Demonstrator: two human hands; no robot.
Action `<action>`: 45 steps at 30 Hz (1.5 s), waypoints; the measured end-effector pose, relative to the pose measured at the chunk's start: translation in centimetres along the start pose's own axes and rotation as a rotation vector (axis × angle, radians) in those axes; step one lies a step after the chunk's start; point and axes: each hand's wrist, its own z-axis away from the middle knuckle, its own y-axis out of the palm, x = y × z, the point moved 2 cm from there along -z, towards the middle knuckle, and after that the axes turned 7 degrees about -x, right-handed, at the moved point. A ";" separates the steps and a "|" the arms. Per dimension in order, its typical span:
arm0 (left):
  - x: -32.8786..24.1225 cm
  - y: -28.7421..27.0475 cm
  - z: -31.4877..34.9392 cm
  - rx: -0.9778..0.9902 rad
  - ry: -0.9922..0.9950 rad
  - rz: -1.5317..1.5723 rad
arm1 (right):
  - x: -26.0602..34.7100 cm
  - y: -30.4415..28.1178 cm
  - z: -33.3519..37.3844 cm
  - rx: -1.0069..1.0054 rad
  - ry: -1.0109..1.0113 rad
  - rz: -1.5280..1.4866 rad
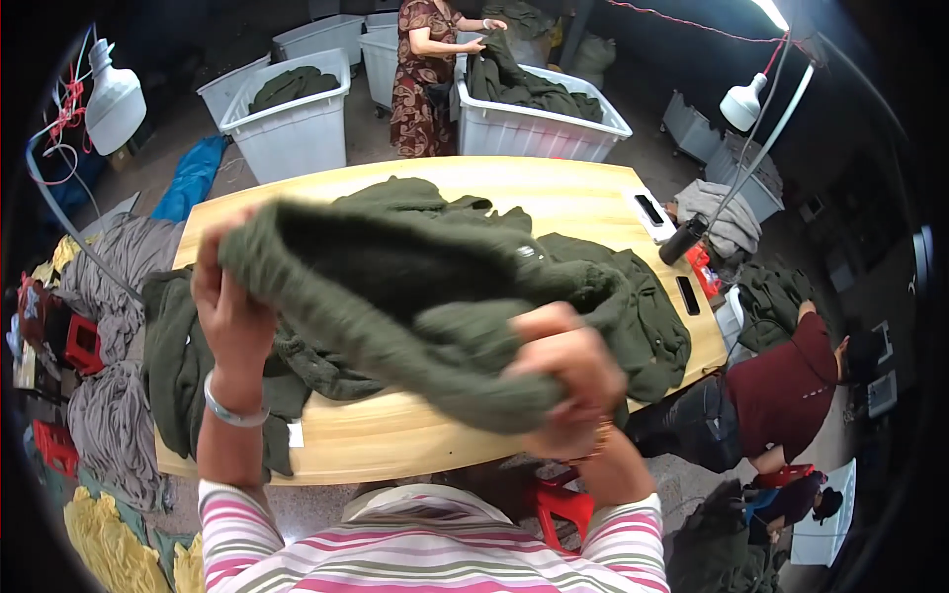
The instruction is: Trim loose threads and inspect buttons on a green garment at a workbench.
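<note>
A dark green knit garment (336, 287) is stretched between my two hands above the table, its ribbed opening facing up. My left hand (232, 296) grips one end of the ribbed edge, with a bangle on that wrist. At the other end, my right hand (568, 381) has its fingers curled round the fabric, slightly blurred. Under and behind it, more green garments (633, 306) lie heaped on the wooden table (376, 430). Another green garment (173, 366) hangs over the table's left edge.
Across the table a person (427, 79) handles green cloth at a white bin (534, 128). On the right edge are a phone (688, 295), a black bottle (684, 239) and a lamp (743, 102). Grey garments (119, 425) pile up at left. Another person (786, 400) sits at right.
</note>
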 end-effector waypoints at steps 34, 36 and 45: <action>9.4 -20.1 30.8 0.483 -0.806 -1.290 | -14.2 -2.6 27.8 0.576 1.215 0.261; 9.3 -17.8 27.8 0.137 -1.246 -0.668 | -14.9 -4.7 24.4 0.446 1.060 0.294; 11.6 -13.9 22.2 -0.110 -1.255 -0.450 | -17.2 9.5 16.7 0.410 0.723 0.341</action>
